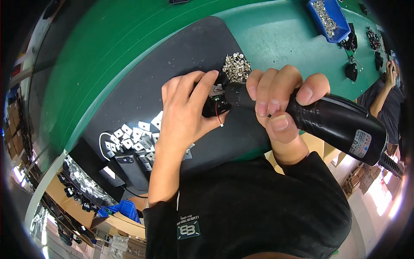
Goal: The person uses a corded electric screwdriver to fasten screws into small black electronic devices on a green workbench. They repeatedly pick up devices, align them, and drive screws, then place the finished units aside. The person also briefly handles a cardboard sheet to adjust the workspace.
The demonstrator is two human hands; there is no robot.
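Note:
My left hand [185, 105] is closed round a small black housing [212, 106], pressing it to the dark mat. A metal piece, a bit of green circuit board and a red wire with a white plug show on the housing. In my right hand [280, 97] is a black electric screwdriver [340, 118], fingers wrapped round its grip. The screwdriver's front end meets the housing; its bit is hidden from me. Just beyond the tool lies a heap of silvery screws [236, 67].
Small white and metal plates [137, 134] lie left of my forearm, near a black phone [134, 170]. A blue bin of metal parts [330, 19] stands at the far right, with black parts [351, 71] nearby. Another person's arm [384, 93] shows at the right edge.

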